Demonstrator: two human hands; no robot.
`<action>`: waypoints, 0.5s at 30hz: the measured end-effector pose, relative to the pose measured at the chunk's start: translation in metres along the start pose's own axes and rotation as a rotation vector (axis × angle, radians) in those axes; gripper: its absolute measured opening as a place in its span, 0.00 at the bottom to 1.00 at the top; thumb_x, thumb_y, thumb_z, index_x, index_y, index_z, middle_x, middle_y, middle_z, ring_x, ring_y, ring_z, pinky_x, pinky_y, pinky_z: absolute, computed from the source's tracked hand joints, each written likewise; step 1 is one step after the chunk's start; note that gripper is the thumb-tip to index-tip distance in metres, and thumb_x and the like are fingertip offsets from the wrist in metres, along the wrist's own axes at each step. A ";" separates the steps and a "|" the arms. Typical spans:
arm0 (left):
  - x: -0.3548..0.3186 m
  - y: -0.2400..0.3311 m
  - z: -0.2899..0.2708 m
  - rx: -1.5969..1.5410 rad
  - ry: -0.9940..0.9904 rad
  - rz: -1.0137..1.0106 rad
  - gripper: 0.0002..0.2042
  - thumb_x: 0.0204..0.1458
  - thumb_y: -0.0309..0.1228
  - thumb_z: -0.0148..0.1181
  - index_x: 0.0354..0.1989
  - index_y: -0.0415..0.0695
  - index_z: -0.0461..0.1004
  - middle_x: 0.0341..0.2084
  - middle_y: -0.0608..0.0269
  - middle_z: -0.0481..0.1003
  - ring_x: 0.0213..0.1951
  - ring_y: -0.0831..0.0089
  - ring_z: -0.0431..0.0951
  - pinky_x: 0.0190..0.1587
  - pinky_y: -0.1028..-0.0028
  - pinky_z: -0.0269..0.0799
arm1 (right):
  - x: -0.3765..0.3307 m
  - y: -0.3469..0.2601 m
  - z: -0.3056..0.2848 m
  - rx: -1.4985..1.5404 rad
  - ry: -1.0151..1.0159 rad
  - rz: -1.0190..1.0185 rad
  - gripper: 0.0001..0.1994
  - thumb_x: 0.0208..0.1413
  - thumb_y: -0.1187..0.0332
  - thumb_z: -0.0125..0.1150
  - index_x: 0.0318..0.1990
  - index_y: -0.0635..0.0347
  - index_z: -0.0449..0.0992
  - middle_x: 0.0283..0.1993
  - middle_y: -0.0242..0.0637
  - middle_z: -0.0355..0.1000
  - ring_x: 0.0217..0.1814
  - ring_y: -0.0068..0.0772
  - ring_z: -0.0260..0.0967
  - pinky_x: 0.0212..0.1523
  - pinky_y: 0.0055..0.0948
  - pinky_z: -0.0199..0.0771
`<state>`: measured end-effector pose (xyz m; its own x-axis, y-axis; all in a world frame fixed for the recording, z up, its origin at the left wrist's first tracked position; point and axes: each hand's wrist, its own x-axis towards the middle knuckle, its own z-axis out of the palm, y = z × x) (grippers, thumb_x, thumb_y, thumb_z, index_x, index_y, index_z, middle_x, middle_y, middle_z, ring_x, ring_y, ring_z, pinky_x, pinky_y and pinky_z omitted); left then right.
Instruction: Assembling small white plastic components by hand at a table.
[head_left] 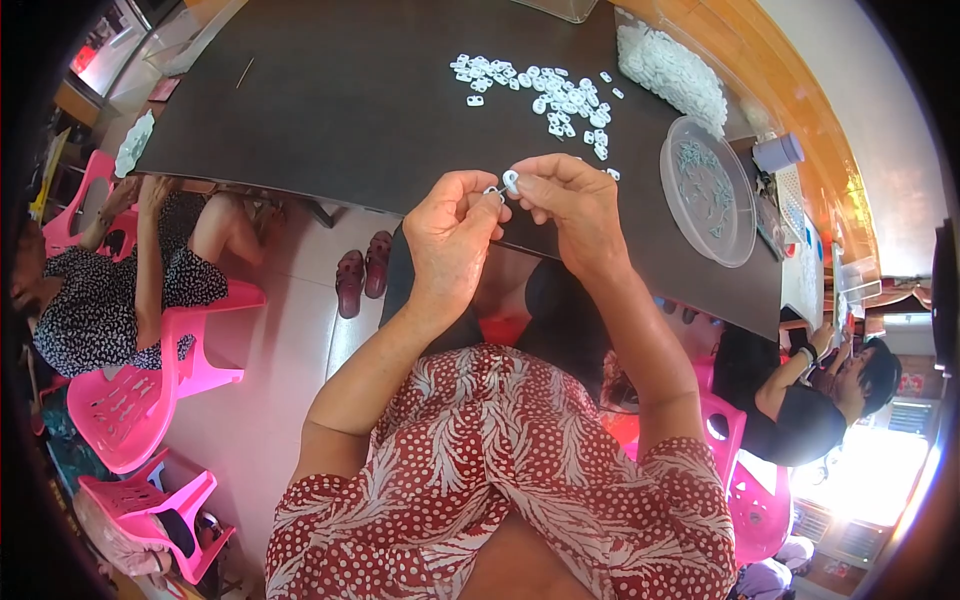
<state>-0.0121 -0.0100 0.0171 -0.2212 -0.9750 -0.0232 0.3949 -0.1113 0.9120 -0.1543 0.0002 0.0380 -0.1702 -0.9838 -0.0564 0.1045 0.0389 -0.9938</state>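
White piece (511, 181) above the table (330, 100) edge.
It juts from the right hand (578, 208), pinched tight; beside it, the left hand (448, 235) pinches a small pale loop (492, 190).

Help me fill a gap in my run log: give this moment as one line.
left hand: pinching small pale part; right hand: pinching white piece; dark table: loose white pieces; round tray: teal pieces

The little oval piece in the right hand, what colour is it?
White; the little oval piece shows best in the head view.
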 end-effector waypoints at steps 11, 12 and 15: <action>0.000 -0.006 0.000 0.072 0.018 0.075 0.08 0.53 0.21 0.53 0.41 0.35 0.70 0.25 0.63 0.75 0.22 0.85 0.71 0.21 0.87 0.64 | -0.007 -0.002 0.011 -0.095 0.007 -0.118 0.05 0.49 0.77 0.58 0.34 0.68 0.76 0.26 0.31 0.73 0.27 0.14 0.67 0.26 0.14 0.65; 0.000 -0.007 0.000 0.073 0.018 0.071 0.08 0.53 0.21 0.53 0.41 0.35 0.70 0.25 0.63 0.75 0.22 0.85 0.71 0.21 0.87 0.64 | -0.008 -0.001 0.012 -0.084 -0.014 -0.140 0.05 0.50 0.78 0.57 0.34 0.69 0.76 0.26 0.32 0.73 0.27 0.15 0.68 0.28 0.15 0.67; 0.000 -0.007 0.000 0.030 0.012 0.091 0.10 0.53 0.21 0.52 0.43 0.35 0.69 0.26 0.63 0.75 0.23 0.84 0.71 0.22 0.86 0.64 | -0.009 0.000 0.015 -0.146 0.028 -0.140 0.05 0.50 0.80 0.56 0.34 0.70 0.75 0.26 0.33 0.73 0.28 0.17 0.69 0.31 0.17 0.70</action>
<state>-0.0147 -0.0091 0.0111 -0.1752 -0.9830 0.0553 0.3864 -0.0169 0.9222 -0.1383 0.0070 0.0402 -0.2002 -0.9763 0.0823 -0.0650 -0.0706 -0.9954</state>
